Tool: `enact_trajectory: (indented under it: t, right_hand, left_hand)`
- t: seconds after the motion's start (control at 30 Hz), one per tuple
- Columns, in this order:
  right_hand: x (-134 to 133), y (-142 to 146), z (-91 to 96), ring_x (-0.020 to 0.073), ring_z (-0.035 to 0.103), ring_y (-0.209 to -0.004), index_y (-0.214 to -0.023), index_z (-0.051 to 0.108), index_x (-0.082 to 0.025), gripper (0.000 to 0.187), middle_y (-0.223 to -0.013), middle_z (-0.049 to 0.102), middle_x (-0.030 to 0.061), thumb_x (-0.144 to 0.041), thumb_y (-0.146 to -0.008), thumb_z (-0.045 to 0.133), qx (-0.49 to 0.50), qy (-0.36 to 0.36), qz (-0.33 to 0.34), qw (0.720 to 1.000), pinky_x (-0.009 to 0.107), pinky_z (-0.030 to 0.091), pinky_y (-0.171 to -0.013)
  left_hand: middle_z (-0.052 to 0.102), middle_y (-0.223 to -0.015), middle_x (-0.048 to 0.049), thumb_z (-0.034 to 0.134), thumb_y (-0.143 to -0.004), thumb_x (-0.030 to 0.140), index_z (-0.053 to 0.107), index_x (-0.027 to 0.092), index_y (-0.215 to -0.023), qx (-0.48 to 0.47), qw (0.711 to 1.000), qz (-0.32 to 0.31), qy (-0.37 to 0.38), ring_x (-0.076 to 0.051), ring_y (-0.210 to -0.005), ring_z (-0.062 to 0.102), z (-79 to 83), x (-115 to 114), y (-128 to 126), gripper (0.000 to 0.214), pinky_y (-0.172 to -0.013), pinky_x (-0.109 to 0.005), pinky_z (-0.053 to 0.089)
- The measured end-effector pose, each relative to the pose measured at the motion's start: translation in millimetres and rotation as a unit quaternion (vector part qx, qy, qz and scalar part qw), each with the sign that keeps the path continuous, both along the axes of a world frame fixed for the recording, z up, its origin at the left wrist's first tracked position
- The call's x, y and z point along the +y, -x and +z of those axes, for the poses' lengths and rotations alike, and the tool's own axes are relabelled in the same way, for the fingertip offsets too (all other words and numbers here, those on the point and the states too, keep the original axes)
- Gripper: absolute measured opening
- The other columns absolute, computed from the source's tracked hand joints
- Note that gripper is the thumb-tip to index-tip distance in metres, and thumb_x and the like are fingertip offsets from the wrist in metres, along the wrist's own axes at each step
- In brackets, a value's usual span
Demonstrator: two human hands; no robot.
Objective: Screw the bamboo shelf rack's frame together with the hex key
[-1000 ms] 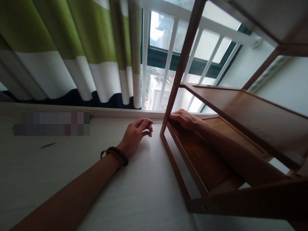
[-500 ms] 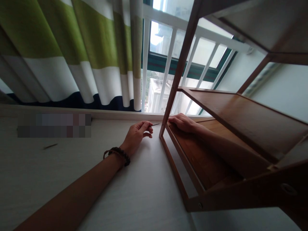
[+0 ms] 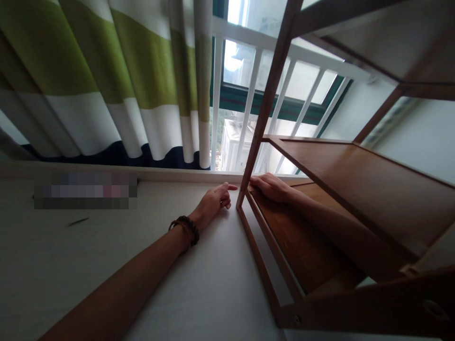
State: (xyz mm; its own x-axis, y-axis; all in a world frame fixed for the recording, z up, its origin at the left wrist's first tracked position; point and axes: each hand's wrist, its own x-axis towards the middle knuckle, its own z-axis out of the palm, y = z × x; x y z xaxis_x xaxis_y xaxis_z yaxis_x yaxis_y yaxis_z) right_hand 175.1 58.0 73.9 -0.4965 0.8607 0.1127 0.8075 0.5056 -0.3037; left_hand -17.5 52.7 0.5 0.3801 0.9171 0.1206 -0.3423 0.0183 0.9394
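Observation:
My left hand (image 3: pixel 215 198), with a dark beaded bracelet (image 3: pixel 188 229) at the wrist, points its index finger at the lower part of a wooden post (image 3: pixel 245 182). The fingertip is at or just short of the post; the other fingers curl loosely, and no thin rod shows in them. Inside the brown wooden shelf rack, my right hand (image 3: pixel 270 187) closes over the far end of the lowest shelf board (image 3: pixel 295 232), beside the same post. Its fingertips are partly hidden there.
A thin pointed piece (image 3: pixel 78 221) lies on the pale surface (image 3: pixel 159 303) at left, near a blurred-out item (image 3: pixel 85 191). A green and white curtain (image 3: pixel 142 76) hangs behind. White window bars (image 3: pixel 247 104) stand beyond the rack. The middle shelf (image 3: pixel 373 175) overhangs my right forearm.
My left hand has moved slightly right, bringing its index finger out to the post. The thin rod it pinched no longer shows. My right hand keeps its place on the rack; the view has shifted slightly.

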Motion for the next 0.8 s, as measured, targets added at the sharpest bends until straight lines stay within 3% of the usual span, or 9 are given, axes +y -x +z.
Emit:
enact_trajectory:
  t: [0.17, 0.4, 0.63, 0.8]
  right_hand:
    - [-0.5, 1.4, 1.3, 0.011, 0.046, -0.06, -0.068, 0.058, -0.014, 0.055, -0.062, 0.054, 0.0019, -0.043, -0.091, 0.017, -0.004, -0.005, 0.004, 1.0, 0.022, 0.033, -0.062]
    - [-3.2, 6.2, 3.9, 0.011, 0.049, -0.063, -0.072, 0.06, -0.013, 0.054, -0.066, 0.058, 0.0028, -0.042, -0.091, 0.019, 0.002, 0.005, 0.018, 1.0, 0.022, 0.033, -0.065]
    - [-1.2, 9.7, 1.1, 0.0105, 0.047, -0.058, -0.073, 0.061, -0.013, 0.049, -0.063, 0.057, 0.0029, -0.035, -0.091, 0.021, -0.021, -0.031, 0.022, 0.999, 0.021, 0.031, -0.06]
    - [2.1, 17.9, 1.4, 0.0099, 0.045, -0.052, -0.068, 0.064, -0.012, 0.047, -0.058, 0.058, 0.0039, -0.033, -0.089, 0.027, -0.079, -0.057, -0.017, 0.995, 0.022, 0.027, -0.055]
  left_hand:
    - [0.046, -0.058, 0.0018, 0.063, -0.068, 0.044, 0.064, 0.012, -0.076, 0.105, 0.99, -0.081, -0.038, -0.007, -0.052, 0.038, 5.2, 8.0, -1.7, 0.033, -0.05, -0.021, 0.033]
    - [0.047, -0.063, -0.0003, 0.069, -0.064, 0.038, 0.065, 0.011, -0.071, 0.028, 0.981, -0.187, 0.048, -0.007, -0.055, 0.037, 2.3, 25.7, 1.4, 0.028, -0.051, -0.021, 0.032]
    - [0.037, -0.059, 0.0028, 0.067, -0.067, 0.037, 0.064, 0.011, -0.075, 0.055, 0.983, -0.173, 0.029, -0.006, -0.05, 0.027, 6.3, 23.4, 4.1, 0.028, -0.045, -0.02, 0.027]
    - [0.032, -0.054, 0.0048, 0.067, -0.063, 0.044, 0.064, 0.013, -0.072, 0.095, 0.988, -0.123, 0.007, -0.005, -0.047, 0.025, 11.0, 22.0, 3.1, 0.033, -0.04, -0.018, 0.023]
